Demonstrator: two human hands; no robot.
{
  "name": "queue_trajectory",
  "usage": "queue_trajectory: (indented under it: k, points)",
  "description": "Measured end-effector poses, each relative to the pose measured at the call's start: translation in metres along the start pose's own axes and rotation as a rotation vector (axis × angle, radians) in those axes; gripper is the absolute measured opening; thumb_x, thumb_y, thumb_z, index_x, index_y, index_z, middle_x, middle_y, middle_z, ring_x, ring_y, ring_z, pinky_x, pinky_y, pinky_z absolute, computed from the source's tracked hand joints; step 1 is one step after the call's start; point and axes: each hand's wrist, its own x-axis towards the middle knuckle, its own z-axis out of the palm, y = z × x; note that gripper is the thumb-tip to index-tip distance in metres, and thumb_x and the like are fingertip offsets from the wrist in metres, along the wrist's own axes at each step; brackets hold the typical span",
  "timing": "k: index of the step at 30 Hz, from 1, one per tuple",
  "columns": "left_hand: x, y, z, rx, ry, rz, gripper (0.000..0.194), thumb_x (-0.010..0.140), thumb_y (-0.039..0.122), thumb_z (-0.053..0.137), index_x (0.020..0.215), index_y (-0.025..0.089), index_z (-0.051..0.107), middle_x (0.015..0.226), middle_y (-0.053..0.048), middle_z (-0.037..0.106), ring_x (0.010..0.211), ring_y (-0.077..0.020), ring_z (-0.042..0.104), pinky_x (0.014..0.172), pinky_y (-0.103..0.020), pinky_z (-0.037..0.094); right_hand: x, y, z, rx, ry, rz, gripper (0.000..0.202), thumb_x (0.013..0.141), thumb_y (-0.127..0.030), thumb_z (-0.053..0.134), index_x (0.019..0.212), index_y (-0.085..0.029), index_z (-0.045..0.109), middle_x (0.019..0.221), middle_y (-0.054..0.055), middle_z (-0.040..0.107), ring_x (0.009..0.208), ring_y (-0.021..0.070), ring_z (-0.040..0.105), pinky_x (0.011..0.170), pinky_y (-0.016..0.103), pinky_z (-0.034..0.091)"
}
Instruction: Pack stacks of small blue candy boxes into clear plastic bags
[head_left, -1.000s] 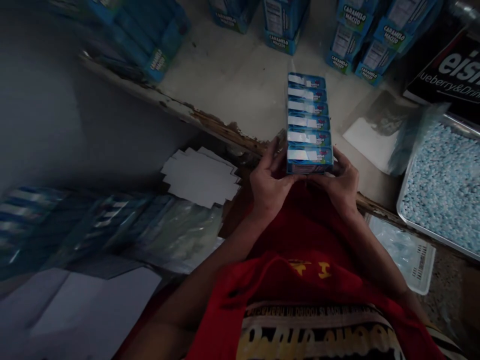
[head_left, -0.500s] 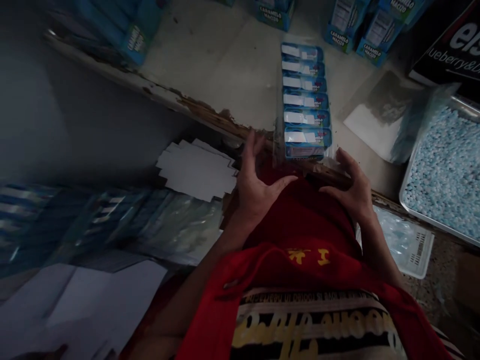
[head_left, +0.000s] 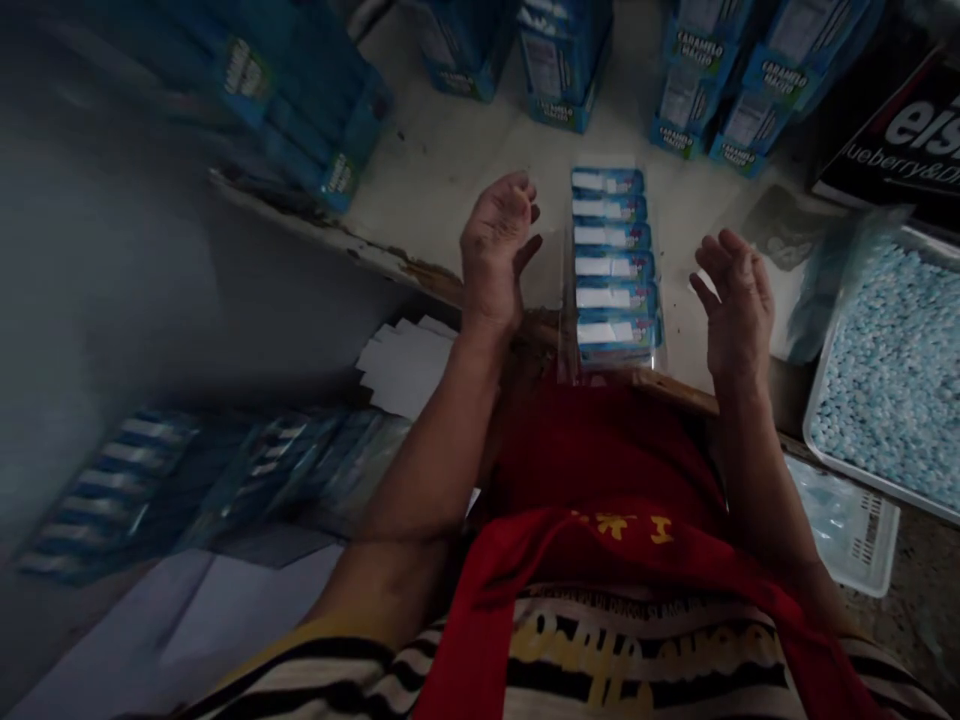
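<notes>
A row of several small blue candy boxes (head_left: 613,268), wrapped in clear film, lies on the worn white tabletop (head_left: 450,170) near its front edge. My left hand (head_left: 493,250) hovers just left of the row, fingers loosely curled and holding nothing. To the right of the row my right hand (head_left: 735,300) is raised with its fingers apart, also holding nothing. Neither hand touches the pack.
Blue "Caramelo Macizo" cartons (head_left: 559,60) stand along the back of the table and at the left (head_left: 315,100). A metal tray of pale blue candies (head_left: 892,370) sits at the right, beside a clear bag (head_left: 772,240). Below the table lie white cards (head_left: 405,365), film-wrapped packs (head_left: 150,490) and a white basket (head_left: 855,530).
Both hands let go of the wrapped row of boxes, which now lies on the table. They have moved forward and apart to either side of it.
</notes>
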Motion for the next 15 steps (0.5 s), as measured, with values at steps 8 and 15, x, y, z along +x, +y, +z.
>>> queue_trajectory:
  k: [8, 15]
  points:
    - [0.043, -0.026, 0.027, -0.124, 0.013, -0.037, 0.085, 0.091, 0.090, 0.057, 0.148, 0.027, 0.061, 0.166, -0.014, 0.052, 0.157, -0.0332, 0.048, 0.125, -0.049, 0.045, 0.027, 0.009, 0.030, 0.139, -0.004, 0.091, 0.065, 0.099, -0.074, 0.060, 0.142, -0.025, 0.062, 0.164, 0.013, 0.054, 0.154, 0.0279, 0.052, 0.127, 0.052, 0.045]
    - [0.056, -0.008, 0.047, -0.275, -0.069, -0.134, 0.072, 0.087, 0.066, 0.082, 0.140, 0.022, 0.065, 0.116, -0.007, 0.071, 0.106, -0.0213, 0.073, 0.095, -0.032, 0.058, 0.017, 0.019, 0.030, 0.072, -0.134, 0.175, 0.074, 0.101, -0.074, 0.056, 0.160, -0.030, 0.046, 0.172, 0.010, 0.045, 0.161, 0.0277, 0.042, 0.134, 0.055, 0.035]
